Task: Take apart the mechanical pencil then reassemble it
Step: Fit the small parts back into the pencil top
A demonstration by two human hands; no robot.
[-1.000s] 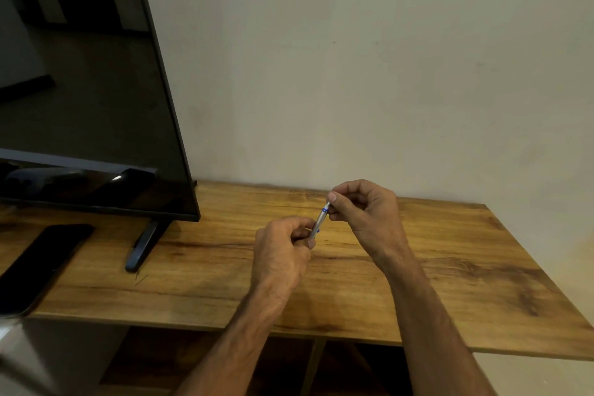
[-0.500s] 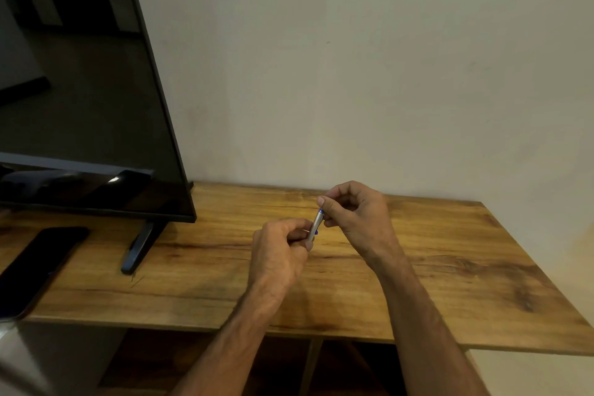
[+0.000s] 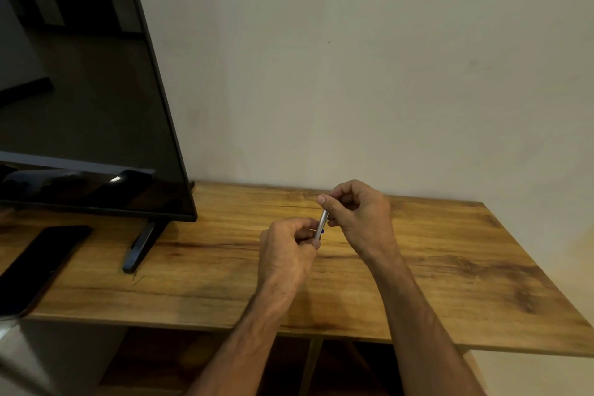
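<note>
I have the mechanical pencil point(image 3: 321, 224) pinched at both ends above the desk point(image 3: 450, 267), well to the right of the television point(image 3: 90, 90) that stands on it. My left hand point(image 3: 287, 254) has its grip pressed together on the lower end, thumb and fingers closed around it. My right hand point(image 3: 356, 209) pinches the upper end between thumb and forefinger, the other fingers curled in.

Compared with a second ago, my hands have drawn closer together and the visible stretch of silver barrel is shorter. The blue band that showed partway along the barrel then is now down at my left fingers, only a speck of blue peeking out. I judge this to mean one part is sliding or screwing into the other, which would fit reassembly better than pulling apart, though I cannot tell which from here; the joint itself is hidden under my fingers.

Around the television there is little to worry about. A dark phone point(image 3: 38, 264) lies flat on the desk below its left part, and the black stand foot point(image 3: 141, 244) sits under its right corner, both well apart from my hands. No loose pencil parts show on the desk. The only thing standing in my way is my own fingers covering the join.
</note>
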